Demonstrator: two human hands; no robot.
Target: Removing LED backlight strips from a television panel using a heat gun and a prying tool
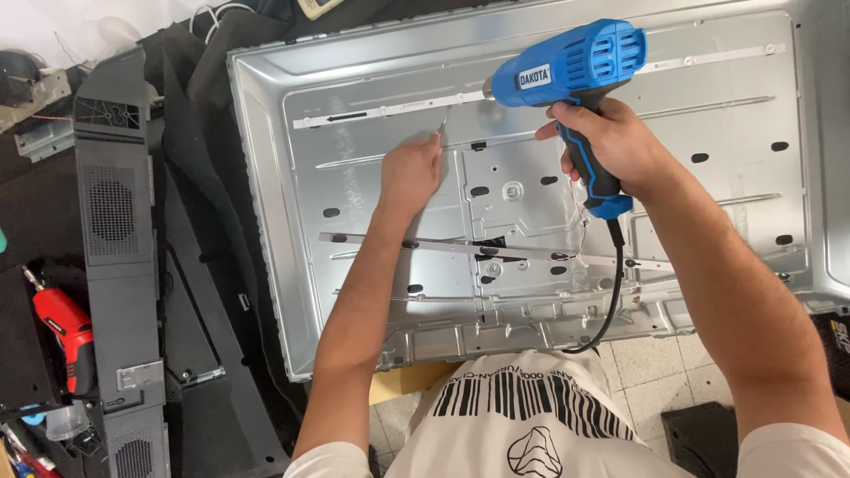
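While the right hand (611, 142) grips a blue heat gun (567, 66) over the metal panel (708, 133), its nozzle points at the upper light strip (390, 111). Pinched in the left hand (409, 173), a thin tool (444, 119) touches that strip. Bare metal lies open toward the panel's right edge; a red screwdriver (66, 336) lies well apart, left.

Far left: a red cordless screwdriver (64, 341) lies on the dark counter (27, 221).
Beside it: a long black plastic cover (115, 204) with vent grilles runs top to bottom.
Below: a clear plastic cup (60, 423).
Bottom right: pale floor tiles (651, 372).
Top left: white cables (217, 13).
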